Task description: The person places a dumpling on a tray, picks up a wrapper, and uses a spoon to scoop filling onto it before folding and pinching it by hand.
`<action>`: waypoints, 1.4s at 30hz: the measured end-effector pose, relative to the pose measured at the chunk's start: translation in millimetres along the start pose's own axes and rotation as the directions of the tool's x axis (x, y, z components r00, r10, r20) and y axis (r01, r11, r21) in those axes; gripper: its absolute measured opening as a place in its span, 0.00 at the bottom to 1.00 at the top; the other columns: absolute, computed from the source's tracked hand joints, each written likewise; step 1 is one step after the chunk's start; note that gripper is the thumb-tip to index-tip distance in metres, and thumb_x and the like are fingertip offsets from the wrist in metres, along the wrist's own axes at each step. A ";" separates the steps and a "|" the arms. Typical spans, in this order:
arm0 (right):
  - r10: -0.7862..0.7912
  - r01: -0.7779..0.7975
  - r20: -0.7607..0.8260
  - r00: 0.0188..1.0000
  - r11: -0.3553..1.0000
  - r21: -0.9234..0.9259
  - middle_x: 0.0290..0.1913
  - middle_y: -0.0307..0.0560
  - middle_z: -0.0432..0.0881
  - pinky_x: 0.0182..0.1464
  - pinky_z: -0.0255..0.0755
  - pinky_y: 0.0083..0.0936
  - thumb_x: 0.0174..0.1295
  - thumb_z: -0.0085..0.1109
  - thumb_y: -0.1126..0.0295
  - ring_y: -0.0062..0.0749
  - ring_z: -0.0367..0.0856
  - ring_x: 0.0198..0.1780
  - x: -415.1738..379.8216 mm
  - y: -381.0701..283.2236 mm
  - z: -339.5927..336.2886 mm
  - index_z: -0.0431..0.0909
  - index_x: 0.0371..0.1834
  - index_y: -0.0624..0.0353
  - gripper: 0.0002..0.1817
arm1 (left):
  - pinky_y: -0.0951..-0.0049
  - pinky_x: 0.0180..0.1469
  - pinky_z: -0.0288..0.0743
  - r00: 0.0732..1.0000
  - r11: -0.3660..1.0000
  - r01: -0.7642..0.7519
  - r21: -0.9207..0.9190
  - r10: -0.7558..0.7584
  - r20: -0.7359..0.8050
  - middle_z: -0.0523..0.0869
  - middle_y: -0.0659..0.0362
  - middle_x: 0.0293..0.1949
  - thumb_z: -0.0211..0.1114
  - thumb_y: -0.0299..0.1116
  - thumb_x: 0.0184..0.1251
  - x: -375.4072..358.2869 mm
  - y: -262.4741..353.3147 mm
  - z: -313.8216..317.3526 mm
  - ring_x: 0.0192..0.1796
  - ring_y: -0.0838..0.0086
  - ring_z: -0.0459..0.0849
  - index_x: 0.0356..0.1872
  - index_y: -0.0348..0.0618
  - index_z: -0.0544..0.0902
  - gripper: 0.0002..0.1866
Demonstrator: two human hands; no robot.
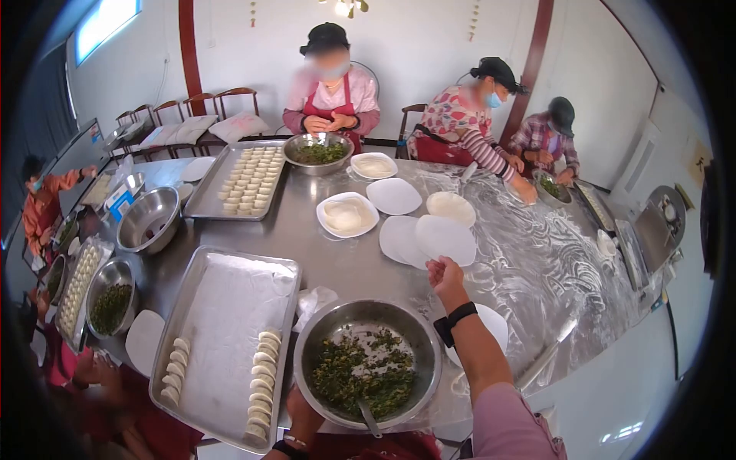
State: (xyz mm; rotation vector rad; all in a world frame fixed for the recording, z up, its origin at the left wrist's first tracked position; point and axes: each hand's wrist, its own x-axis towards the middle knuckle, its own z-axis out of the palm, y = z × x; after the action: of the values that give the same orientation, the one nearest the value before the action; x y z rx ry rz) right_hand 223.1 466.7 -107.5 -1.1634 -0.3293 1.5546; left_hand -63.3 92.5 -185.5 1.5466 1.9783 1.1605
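My right hand (pixel 446 277), with a black watch on the wrist, reaches over the table. Its fingers are closed at the near rim of a white plate (pixel 446 240), which overlaps other white plates. Low in the view, my left hand (pixel 303 415) is between the filling bowl and the dumpling tray, its fingers mostly hidden. The steel bowl (pixel 305 322) holds chopped green filling (pixel 360 376) with a spoon (pixel 370 418) in it. On the floured metal tray (pixel 230 307), dumplings stand in a row on the right (pixel 263 376) and a shorter row on the left (pixel 175 372).
Round wrappers lie on a plate (pixel 347 215) and on another (pixel 374 166). A second dumpling tray (pixel 199 192) and a steel bowl (pixel 149 222) stand farther off. Flour covers the right of the table (pixel 552 261). Several people work around it. A rolling pin (pixel 567 330) lies near the right edge.
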 end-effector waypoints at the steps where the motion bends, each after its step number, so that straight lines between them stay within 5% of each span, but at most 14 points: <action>1: 0.021 -0.021 0.014 1.000 1.000 -0.022 0.33 0.53 0.88 0.25 0.79 0.23 0.67 0.55 0.65 0.27 0.84 0.25 3.9 4.7 -0.4 0.79 0.37 0.66 0.13 | 0.62 0.52 0.81 0.998 0.995 0.053 -0.082 -0.052 0.019 0.88 0.52 0.48 0.75 0.42 0.54 -0.8 3.1 0.1 0.50 0.57 0.87 0.52 0.46 0.85 0.24; 4: 0.062 -0.059 0.073 0.995 0.997 -0.054 0.32 0.52 0.87 0.25 0.80 0.25 0.67 0.57 0.65 0.27 0.84 0.25 19.9 25.9 -4.5 0.79 0.36 0.65 0.12 | 0.63 0.54 0.80 0.989 0.981 0.131 -0.140 -0.120 0.081 0.88 0.54 0.51 0.73 0.39 0.58 -2.6 2.2 0.9 0.53 0.60 0.87 0.54 0.44 0.84 0.22; 6: 0.056 -0.049 0.100 0.993 0.996 -0.068 0.32 0.52 0.87 0.26 0.81 0.26 0.67 0.58 0.65 0.27 0.84 0.26 30.0 28.5 -13.1 0.79 0.36 0.65 0.11 | 0.64 0.56 0.80 0.992 0.997 0.047 0.064 -0.054 0.114 0.87 0.54 0.53 0.71 0.36 0.61 -4.3 -12.0 10.0 0.55 0.63 0.86 0.56 0.43 0.83 0.21; 7: 0.057 -0.047 0.112 0.992 0.995 -0.089 0.32 0.52 0.87 0.27 0.81 0.26 0.67 0.58 0.66 0.28 0.85 0.27 32.7 30.4 -15.0 0.79 0.36 0.65 0.11 | 0.66 0.55 0.80 0.991 0.982 -0.060 0.177 0.038 0.127 0.88 0.55 0.54 0.70 0.33 0.63 7.3 39.3 -11.6 0.55 0.65 0.87 0.57 0.42 0.83 0.21; 9: 0.105 -0.083 0.139 0.985 0.985 -0.152 0.35 0.52 0.87 0.30 0.83 0.27 0.69 0.57 0.65 0.30 0.86 0.31 38.9 36.3 -20.2 0.78 0.40 0.66 0.12 | 0.67 0.54 0.80 0.999 0.984 0.024 -0.177 -0.015 0.051 0.89 0.55 0.52 0.72 0.34 0.61 3.5 30.0 -3.1 0.53 0.65 0.88 0.57 0.43 0.83 0.22; 11: 0.162 -0.150 0.107 0.981 0.982 -0.113 0.36 0.51 0.87 0.32 0.83 0.27 0.70 0.55 0.64 0.31 0.87 0.32 15.5 36.0 -8.4 0.78 0.42 0.65 0.13 | 0.66 0.53 0.80 0.998 0.968 0.057 -0.245 -0.059 -0.001 0.90 0.55 0.51 0.73 0.35 0.59 6.0 36.6 -2.1 0.52 0.65 0.89 0.57 0.43 0.83 0.23; 15: 0.292 -0.274 0.125 0.948 0.951 -0.142 0.45 0.53 0.87 0.40 0.85 0.31 0.72 0.56 0.62 0.36 0.88 0.42 14.5 36.9 -9.1 0.76 0.49 0.65 0.15 | 0.65 0.52 0.80 0.991 0.958 0.128 -0.255 -0.133 -0.003 0.90 0.56 0.50 0.76 0.37 0.56 4.4 43.7 4.2 0.50 0.64 0.89 0.57 0.43 0.83 0.26; 18: 0.303 -0.273 0.169 0.938 0.945 -0.180 0.45 0.52 0.87 0.42 0.86 0.31 0.73 0.57 0.61 0.36 0.88 0.43 7.5 37.0 -0.2 0.76 0.50 0.65 0.16 | 0.68 0.50 0.82 0.994 0.974 0.110 -0.196 -0.109 0.015 0.88 0.55 0.50 0.62 0.31 0.69 3.1 34.8 1.1 0.48 0.68 0.88 0.57 0.36 0.80 0.17; 21: 0.408 -0.279 0.244 0.880 0.860 -0.428 0.45 0.52 0.86 0.45 0.86 0.31 0.74 0.57 0.60 0.36 0.88 0.44 3.0 22.3 9.6 0.76 0.49 0.65 0.17 | 0.68 0.50 0.82 0.998 0.988 0.063 -0.142 -0.064 -0.004 0.88 0.55 0.49 0.61 0.30 0.70 0.9 29.0 5.3 0.47 0.69 0.88 0.56 0.35 0.80 0.16; 27: 0.362 -0.182 0.401 0.842 0.889 -0.420 0.44 0.56 0.85 0.45 0.87 0.36 0.72 0.56 0.70 0.42 0.88 0.45 11.7 30.3 63.8 0.77 0.47 0.70 0.12 | 0.67 0.47 0.82 0.989 0.961 0.133 -0.244 -0.145 -0.032 0.91 0.56 0.46 0.76 0.40 0.55 6.6 37.2 -0.2 0.46 0.63 0.91 0.56 0.45 0.85 0.26; 30: 0.330 -0.110 0.388 0.860 0.864 -0.492 0.44 0.60 0.84 0.45 0.87 0.39 0.71 0.55 0.73 0.47 0.88 0.44 27.3 35.0 82.3 0.76 0.48 0.74 0.12 | 0.66 0.48 0.82 0.999 1.000 0.028 0.002 -0.028 -0.019 0.91 0.55 0.47 0.76 0.40 0.55 5.5 48.4 2.0 0.47 0.63 0.90 0.55 0.45 0.85 0.26; 32: 0.301 -0.094 0.353 0.886 0.862 -0.498 0.45 0.62 0.83 0.45 0.87 0.42 0.70 0.54 0.74 0.51 0.88 0.45 46.1 42.5 99.9 0.74 0.48 0.76 0.12 | 0.64 0.49 0.82 0.986 0.982 0.165 -0.096 -0.167 -0.008 0.90 0.55 0.47 0.76 0.40 0.54 -0.4 38.4 5.3 0.48 0.61 0.90 0.55 0.45 0.85 0.25; 37: 0.134 -0.010 0.200 0.971 0.853 -0.522 0.47 0.66 0.81 0.46 0.86 0.47 0.69 0.51 0.77 0.57 0.87 0.46 77.5 52.5 147.0 0.71 0.51 0.79 0.14 | 0.66 0.56 0.81 0.974 0.968 0.204 -0.149 -0.186 0.126 0.88 0.54 0.50 0.64 0.32 0.68 -13.6 4.1 16.6 0.53 0.66 0.87 0.57 0.39 0.82 0.18; 42: 0.145 -0.054 0.159 0.977 0.882 -0.469 0.46 0.65 0.82 0.46 0.86 0.44 0.69 0.47 0.78 0.56 0.87 0.46 112.1 82.3 169.9 0.69 0.56 0.74 0.15 | 0.61 0.58 0.77 1.000 0.980 -0.022 0.199 0.024 -0.003 0.85 0.47 0.48 0.57 0.32 0.75 -24.8 22.1 5.6 0.56 0.51 0.81 0.48 0.43 0.84 0.10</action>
State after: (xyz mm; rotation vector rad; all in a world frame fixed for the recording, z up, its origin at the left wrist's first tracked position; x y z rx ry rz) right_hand 49.2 596.2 -141.7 -1.4143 -0.8164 1.7369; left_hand -37.5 72.9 -176.2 1.6681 2.1410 1.0010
